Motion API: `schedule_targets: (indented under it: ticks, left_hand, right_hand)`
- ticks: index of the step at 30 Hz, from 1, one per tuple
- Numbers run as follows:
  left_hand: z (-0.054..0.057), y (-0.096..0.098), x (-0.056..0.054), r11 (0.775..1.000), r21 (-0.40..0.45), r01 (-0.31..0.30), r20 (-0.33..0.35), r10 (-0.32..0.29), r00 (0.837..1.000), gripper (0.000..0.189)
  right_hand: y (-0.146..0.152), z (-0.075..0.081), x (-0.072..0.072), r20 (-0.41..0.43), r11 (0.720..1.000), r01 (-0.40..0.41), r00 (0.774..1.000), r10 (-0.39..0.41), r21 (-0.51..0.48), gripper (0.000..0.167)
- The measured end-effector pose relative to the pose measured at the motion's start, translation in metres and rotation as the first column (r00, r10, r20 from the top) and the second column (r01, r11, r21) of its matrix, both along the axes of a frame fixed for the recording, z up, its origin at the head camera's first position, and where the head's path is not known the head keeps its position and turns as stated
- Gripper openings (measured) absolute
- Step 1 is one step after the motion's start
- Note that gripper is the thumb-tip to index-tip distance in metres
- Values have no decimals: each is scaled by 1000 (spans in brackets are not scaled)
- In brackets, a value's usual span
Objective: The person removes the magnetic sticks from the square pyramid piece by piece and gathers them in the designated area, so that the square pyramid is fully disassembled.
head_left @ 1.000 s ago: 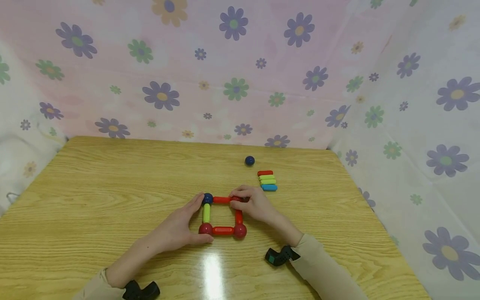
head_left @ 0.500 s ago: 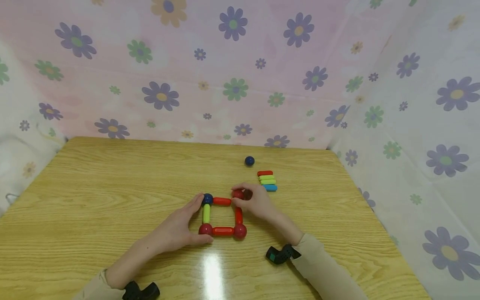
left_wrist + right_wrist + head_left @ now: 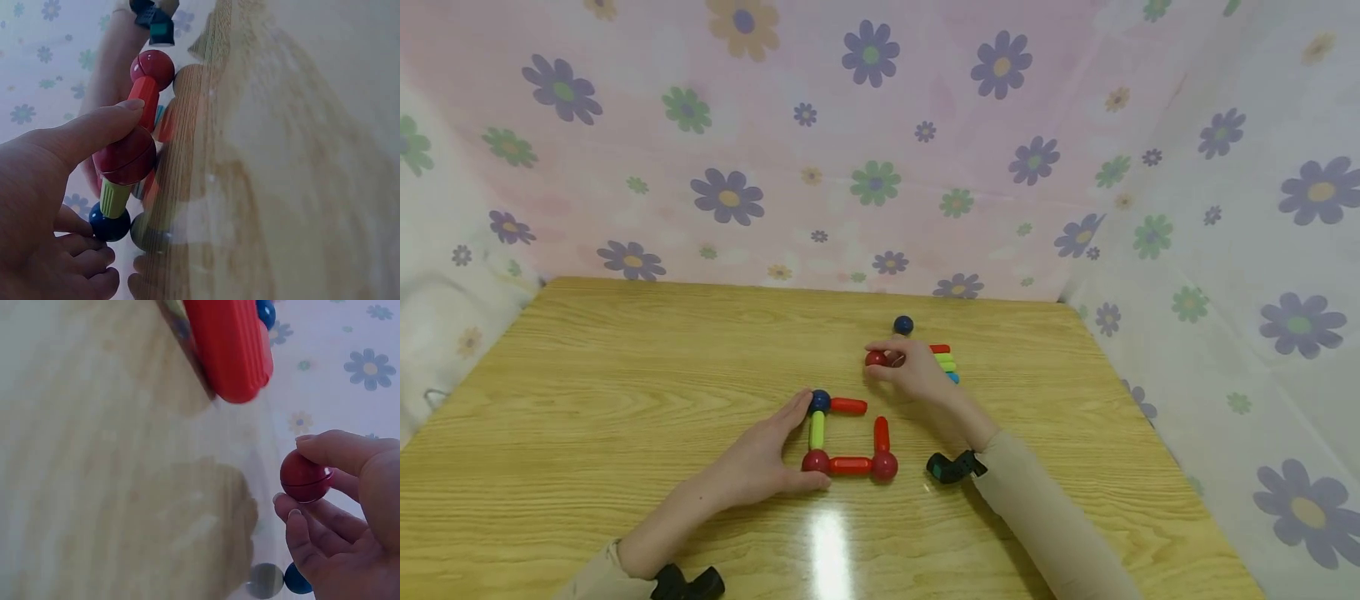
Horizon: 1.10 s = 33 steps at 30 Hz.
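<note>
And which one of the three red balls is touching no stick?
The held red ball, pinched in the right hand, touches none. The near-left red ball and the near-right red ball both touch the red stick between them.

LIGHTING/IMG QUALITY

Head cam: bright, even; vert. glare strip (image 3: 830,554) on table (image 3: 640,350), bottom ctr. Wrist cams: dimmer, bluish, hazy. R wrist: near red rod (image 3: 230,350) blurred; dark patch (image 3: 212,531), shadow or refl. unclear.
</note>
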<state>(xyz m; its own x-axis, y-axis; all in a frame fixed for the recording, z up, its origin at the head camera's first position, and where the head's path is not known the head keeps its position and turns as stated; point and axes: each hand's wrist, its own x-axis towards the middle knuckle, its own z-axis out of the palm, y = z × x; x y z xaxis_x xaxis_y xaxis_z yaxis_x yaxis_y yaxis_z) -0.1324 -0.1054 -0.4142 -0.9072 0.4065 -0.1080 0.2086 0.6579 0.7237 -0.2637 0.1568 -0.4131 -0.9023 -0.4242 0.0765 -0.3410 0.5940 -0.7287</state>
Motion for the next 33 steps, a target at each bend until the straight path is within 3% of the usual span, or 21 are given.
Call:
schedule_targets:
  ticks: [8, 20, 33]
  left_hand:
    - [0, -1, 0, 1000, 0, -2, -2, 2, 1000, 119]
    - [-2, 0, 0, 1000, 10, -11, 3, 11, 1000, 120]
    - [-1, 0, 1, 999, 28, -15, 19, 14, 1000, 119]
  right_hand:
    - [-10, 10, -21, 7, 999, 36, 999, -36, 7, 41]
    - [-27, 5, -45, 32, 996, 82, 996, -83, 22, 46]
    - [-34, -1, -54, 21, 998, 54, 998, -54, 25, 44]
